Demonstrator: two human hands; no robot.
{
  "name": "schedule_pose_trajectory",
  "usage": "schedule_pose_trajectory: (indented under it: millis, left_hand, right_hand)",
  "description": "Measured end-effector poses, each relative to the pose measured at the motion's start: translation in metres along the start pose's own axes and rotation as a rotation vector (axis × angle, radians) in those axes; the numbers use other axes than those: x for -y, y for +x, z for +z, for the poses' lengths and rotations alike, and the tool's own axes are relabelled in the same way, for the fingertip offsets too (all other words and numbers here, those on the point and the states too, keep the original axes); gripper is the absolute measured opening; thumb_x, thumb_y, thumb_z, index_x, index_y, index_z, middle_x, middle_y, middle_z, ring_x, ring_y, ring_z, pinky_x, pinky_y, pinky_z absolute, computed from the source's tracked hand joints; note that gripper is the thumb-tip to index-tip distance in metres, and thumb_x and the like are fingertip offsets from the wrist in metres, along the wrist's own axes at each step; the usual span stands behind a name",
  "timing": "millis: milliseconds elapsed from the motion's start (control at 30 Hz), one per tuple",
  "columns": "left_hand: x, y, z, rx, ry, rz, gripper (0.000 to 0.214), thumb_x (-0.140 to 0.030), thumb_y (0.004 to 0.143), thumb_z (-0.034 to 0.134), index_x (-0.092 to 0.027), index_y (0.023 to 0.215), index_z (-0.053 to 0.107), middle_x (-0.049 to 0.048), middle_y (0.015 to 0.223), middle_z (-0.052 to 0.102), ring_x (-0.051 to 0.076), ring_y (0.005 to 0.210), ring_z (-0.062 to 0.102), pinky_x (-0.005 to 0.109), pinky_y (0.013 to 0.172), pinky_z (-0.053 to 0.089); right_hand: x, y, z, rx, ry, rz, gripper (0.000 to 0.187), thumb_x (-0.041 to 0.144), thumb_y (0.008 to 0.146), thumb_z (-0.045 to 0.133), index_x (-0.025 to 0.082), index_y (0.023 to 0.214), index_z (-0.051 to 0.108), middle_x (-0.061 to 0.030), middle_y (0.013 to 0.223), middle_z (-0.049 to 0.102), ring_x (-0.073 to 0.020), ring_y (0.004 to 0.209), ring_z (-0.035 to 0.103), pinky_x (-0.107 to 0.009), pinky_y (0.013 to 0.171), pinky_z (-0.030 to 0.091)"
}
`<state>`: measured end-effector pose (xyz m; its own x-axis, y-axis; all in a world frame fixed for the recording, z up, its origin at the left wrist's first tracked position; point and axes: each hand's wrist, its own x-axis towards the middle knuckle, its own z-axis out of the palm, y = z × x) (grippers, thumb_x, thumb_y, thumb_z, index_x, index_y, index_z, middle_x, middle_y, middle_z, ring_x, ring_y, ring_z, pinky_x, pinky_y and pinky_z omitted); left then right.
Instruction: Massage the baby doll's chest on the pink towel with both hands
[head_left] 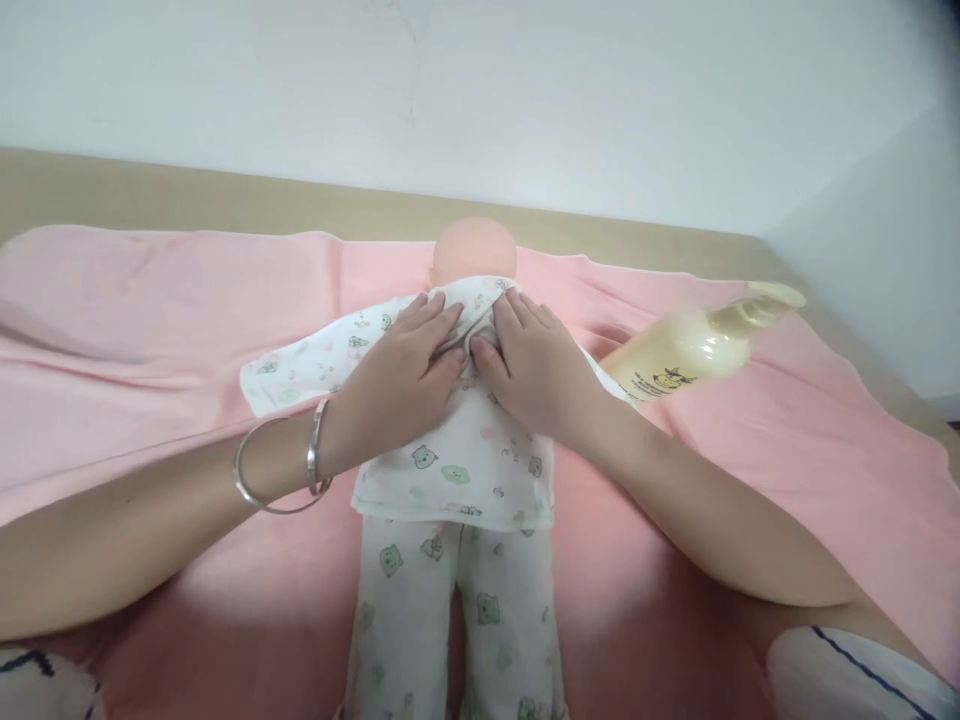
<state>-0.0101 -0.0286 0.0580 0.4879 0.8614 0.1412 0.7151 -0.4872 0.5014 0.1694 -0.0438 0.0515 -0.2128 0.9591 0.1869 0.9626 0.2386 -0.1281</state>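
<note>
1. Shirt [457,455], white w/ bear print, lies on the doll's chest, right under both grips.
2. Left grip [405,372] & right grip [534,372] sit side by side, fingers pressed together, each pinching the collar fold just below the doll head [475,250].
3. Lotion bottle [694,350] lies near the right grip, on the pink blanket [150,330].

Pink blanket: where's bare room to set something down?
Widest: blanket left of the doll, above the left forearm. Smaller: below the bottle, right of the right forearm. Crowded: doll's chest, under left hand and right hand.
</note>
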Motion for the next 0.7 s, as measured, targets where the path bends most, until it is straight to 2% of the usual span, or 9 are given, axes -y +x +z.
schedule_pose_trajectory:
  millis: [100, 200, 267, 367, 500, 600, 700]
  left_hand:
    - [0.008, 0.014, 0.002, 0.009, -0.046, -0.034, 0.056, -0.038, 0.104, 0.033, -0.013, 0.149, 0.054, 0.0149, 0.163, 0.051, 0.034, 0.157, 0.041, 0.057, 0.132, 0.035]
    - [0.017, 0.026, 0.006, -0.024, -0.055, -0.009, 0.043, -0.039, 0.104, 0.034, -0.015, 0.124, 0.063, 0.0164, 0.134, 0.067, 0.034, 0.134, 0.058, 0.057, 0.122, 0.044]
    - [0.021, 0.029, 0.009, -0.053, -0.039, -0.003, 0.041, -0.040, 0.104, 0.034, -0.015, 0.117, 0.063, 0.0177, 0.124, 0.068, 0.034, 0.124, 0.060, 0.058, 0.117, 0.047]
    - [0.022, 0.027, 0.012, -0.072, -0.008, 0.010, 0.048, -0.042, 0.105, 0.031, -0.011, 0.126, 0.061, 0.0212, 0.137, 0.064, 0.035, 0.133, 0.057, 0.058, 0.123, 0.042]
    - [0.014, 0.016, 0.011, -0.045, 0.019, 0.038, 0.059, -0.040, 0.107, 0.025, -0.007, 0.149, 0.051, 0.0197, 0.163, 0.050, 0.035, 0.156, 0.040, 0.058, 0.134, 0.029]
    - [0.007, 0.006, 0.009, -0.023, 0.050, 0.092, 0.062, -0.031, 0.105, 0.024, -0.004, 0.156, 0.046, 0.0198, 0.167, 0.045, 0.034, 0.161, 0.034, 0.057, 0.137, 0.026]
    - [0.000, -0.002, 0.009, -0.029, 0.060, 0.113, 0.061, -0.025, 0.103, 0.026, -0.004, 0.156, 0.049, 0.0200, 0.168, 0.044, 0.034, 0.163, 0.033, 0.057, 0.137, 0.028]
  right_hand:
    - [0.013, -0.016, -0.007, -0.002, -0.092, -0.030, 0.059, 0.029, 0.110, 0.036, -0.008, 0.155, 0.048, -0.0287, 0.157, 0.054, -0.0402, 0.149, 0.050, -0.056, 0.126, 0.041]
    - [0.022, -0.026, -0.010, -0.022, -0.174, -0.040, 0.057, 0.025, 0.109, 0.037, -0.008, 0.153, 0.052, -0.0297, 0.152, 0.058, -0.0403, 0.146, 0.054, -0.054, 0.125, 0.043]
    - [0.024, -0.028, -0.008, -0.043, -0.190, -0.044, 0.056, 0.024, 0.108, 0.037, -0.008, 0.151, 0.054, -0.0292, 0.150, 0.060, -0.0395, 0.144, 0.056, -0.053, 0.124, 0.044]
    - [0.023, -0.026, -0.007, -0.055, -0.193, -0.043, 0.056, 0.024, 0.107, 0.039, -0.007, 0.150, 0.055, -0.0285, 0.149, 0.061, -0.0390, 0.144, 0.057, -0.053, 0.123, 0.046]
    - [0.018, -0.020, -0.010, -0.029, -0.141, -0.030, 0.055, 0.026, 0.107, 0.039, -0.005, 0.149, 0.056, -0.0262, 0.149, 0.062, -0.0379, 0.142, 0.059, -0.052, 0.118, 0.051]
    - [0.010, -0.012, -0.011, 0.000, -0.056, -0.017, 0.050, 0.027, 0.106, 0.038, 0.002, 0.142, 0.061, -0.0233, 0.148, 0.063, -0.0359, 0.139, 0.061, -0.051, 0.111, 0.055]
    - [0.000, -0.001, -0.006, 0.010, -0.005, -0.008, 0.045, 0.030, 0.105, 0.042, 0.004, 0.137, 0.061, -0.0253, 0.150, 0.060, -0.0367, 0.142, 0.056, -0.051, 0.114, 0.052]
